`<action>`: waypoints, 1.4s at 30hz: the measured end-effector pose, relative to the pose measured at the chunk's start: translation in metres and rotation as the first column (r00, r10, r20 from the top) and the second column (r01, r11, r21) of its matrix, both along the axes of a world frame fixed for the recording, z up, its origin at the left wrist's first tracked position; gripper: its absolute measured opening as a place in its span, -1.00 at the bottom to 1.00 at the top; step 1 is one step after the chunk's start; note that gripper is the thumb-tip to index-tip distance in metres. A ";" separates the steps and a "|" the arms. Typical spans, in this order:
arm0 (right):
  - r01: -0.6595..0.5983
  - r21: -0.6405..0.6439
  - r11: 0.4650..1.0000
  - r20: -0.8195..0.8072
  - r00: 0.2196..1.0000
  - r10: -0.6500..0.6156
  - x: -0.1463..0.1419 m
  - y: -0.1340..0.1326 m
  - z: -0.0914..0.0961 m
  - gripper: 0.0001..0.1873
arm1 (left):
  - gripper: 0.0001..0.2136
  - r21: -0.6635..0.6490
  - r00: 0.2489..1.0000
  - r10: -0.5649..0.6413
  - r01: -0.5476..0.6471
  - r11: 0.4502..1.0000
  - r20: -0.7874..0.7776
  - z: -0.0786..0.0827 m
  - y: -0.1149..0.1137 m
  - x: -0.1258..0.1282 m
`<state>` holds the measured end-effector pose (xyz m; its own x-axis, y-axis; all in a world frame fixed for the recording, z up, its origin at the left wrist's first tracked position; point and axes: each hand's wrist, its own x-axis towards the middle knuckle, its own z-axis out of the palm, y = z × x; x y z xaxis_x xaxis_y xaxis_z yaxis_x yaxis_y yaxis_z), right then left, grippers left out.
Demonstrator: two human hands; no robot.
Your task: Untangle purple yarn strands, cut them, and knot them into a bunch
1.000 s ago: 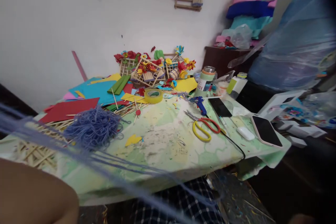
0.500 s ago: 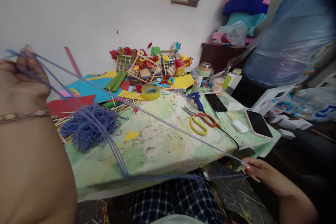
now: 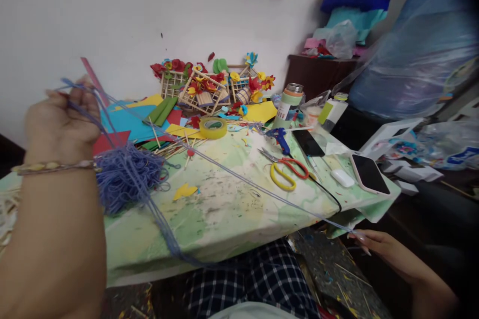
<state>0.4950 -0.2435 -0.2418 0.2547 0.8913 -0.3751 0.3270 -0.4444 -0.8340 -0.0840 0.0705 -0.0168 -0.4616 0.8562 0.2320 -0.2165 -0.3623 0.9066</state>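
Observation:
My left hand [image 3: 63, 122] is raised at the left, fingers closed round several strands of blue-purple yarn [image 3: 224, 169]. One strand runs taut across the table down to my right hand [image 3: 377, 249], which pinches its far end below the table's front right corner. Other strands hang in a loop over the table's front edge toward my lap. A tangled pile of the same yarn [image 3: 127, 182] lies on the table just right of my left wrist, which wears a beaded bracelet.
The green-patterned table [image 3: 232, 214] carries yellow-and-red scissors [image 3: 286, 172], a blue glue gun [image 3: 279, 139], a yellow tape roll [image 3: 213, 128], two phones [image 3: 368, 174], coloured paper sheets [image 3: 130, 124], wooden sticks and paper-flower crafts [image 3: 209, 89]. Bags and boxes crowd the right side.
My left hand has come into view and then moved right and lower with the yarn. My right hand appeared below the table's corner, and the strand between them is stretched taut.

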 end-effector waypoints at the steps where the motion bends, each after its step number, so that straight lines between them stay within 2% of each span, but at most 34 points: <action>1: 0.014 -0.017 1.000 0.026 1.000 -0.013 0.002 0.002 -0.007 -0.58 | -0.68 0.031 0.997 -0.007 0.005 1.000 0.077 0.000 -0.001 0.012; 3: 0.054 -0.054 0.997 0.065 0.997 -0.050 0.006 0.005 -0.022 -0.57 | -0.65 0.074 0.977 -0.068 0.054 0.996 0.201 -0.001 -0.004 0.034; 6: 0.092 -0.094 0.991 0.069 0.994 -0.085 0.013 0.005 -0.036 -0.52 | -0.70 0.121 0.948 -0.232 0.210 0.970 0.218 -0.005 -0.015 0.065; 8: 0.081 -0.090 0.993 0.064 0.995 -0.075 0.015 0.005 -0.037 -0.48 | -0.73 0.133 0.924 -0.338 0.318 0.939 0.177 -0.012 -0.024 0.085; 11: 0.024 -0.054 0.998 0.096 0.995 -0.018 0.014 0.008 -0.026 -0.52 | -0.72 0.103 0.871 -0.459 0.448 0.888 0.172 -0.024 -0.039 0.115; 14: -0.036 -0.060 0.998 0.183 0.982 0.047 0.009 0.014 -0.003 -0.63 | -0.69 0.054 0.822 -0.529 0.530 0.846 0.212 -0.035 -0.051 0.138; 17: -0.036 -0.088 0.995 0.284 0.957 0.060 -0.006 0.023 0.035 -0.66 | -0.67 0.073 0.796 -0.568 0.567 0.821 0.208 -0.038 -0.060 0.149; 18: -0.034 -0.057 0.998 0.323 0.945 0.051 -0.014 0.028 0.052 -0.65 | -0.67 0.091 0.787 -0.585 0.580 0.810 0.196 -0.037 -0.062 0.151; 21: -0.108 0.179 0.978 0.445 0.895 0.017 -0.057 0.049 0.105 -0.63 | -0.69 0.122 0.747 -0.649 0.637 0.761 0.148 -0.031 -0.073 0.154; 23: -0.236 0.361 0.902 0.409 0.909 0.074 -0.098 0.073 0.133 -0.66 | -0.72 0.110 0.716 -0.684 0.675 0.729 0.138 -0.027 -0.081 0.158; 24: -0.292 0.459 0.839 0.351 0.927 0.131 -0.120 0.087 0.143 -0.68 | -0.73 0.094 0.701 -0.699 0.693 0.714 0.142 -0.026 -0.085 0.160; 26: -0.394 0.605 0.692 0.194 0.916 0.351 -0.165 0.119 0.154 -0.67 | -0.75 0.064 0.667 -0.730 0.730 0.680 0.152 -0.024 -0.093 0.165; 27: -0.390 0.678 0.623 0.129 0.898 0.421 -0.185 0.136 0.155 -0.61 | -0.75 0.054 0.648 -0.747 0.749 0.661 0.151 -0.024 -0.096 0.166; 28: -0.370 0.729 0.577 0.084 0.884 0.461 -0.204 0.152 0.155 -0.52 | -0.77 0.049 0.632 -0.761 0.763 0.644 0.148 -0.025 -0.098 0.167; 30: -0.304 0.788 0.536 -0.033 0.848 0.529 -0.234 0.180 0.154 -0.40 | -0.81 0.042 0.610 -0.783 0.785 0.618 0.124 -0.027 -0.100 0.165; 31: -0.287 0.786 0.548 -0.117 0.801 0.586 -0.245 0.190 0.153 -0.41 | -0.83 0.029 0.608 -0.787 0.789 0.613 0.102 -0.028 -0.100 0.162; 33: -0.260 0.745 0.614 -0.288 0.705 0.648 -0.260 0.203 0.154 -0.46 | -0.81 -0.016 0.621 -0.783 0.784 0.621 0.045 -0.030 -0.098 0.155; 35: -0.241 0.695 0.677 -0.391 0.663 0.638 -0.265 0.207 0.156 -0.53 | -0.77 -0.071 0.640 -0.768 0.765 0.640 -0.022 -0.032 -0.096 0.146; 39: -0.241 0.669 0.703 -0.314 0.765 0.562 -0.259 0.208 0.160 -0.69 | -0.76 -0.148 0.641 -0.758 0.744 0.652 -0.121 -0.036 -0.091 0.136; 42: -0.268 0.648 0.713 -0.203 0.842 0.500 -0.252 0.209 0.160 -0.66 | -0.77 -0.178 0.642 -0.742 0.720 0.670 -0.194 -0.041 -0.087 0.137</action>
<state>0.2429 -0.0346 -0.0823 -0.1996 0.9474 0.2501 0.0038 0.2560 -0.9667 0.0534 -0.0163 -0.0576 0.3813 0.9104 0.1605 -0.1624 -0.1050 0.9811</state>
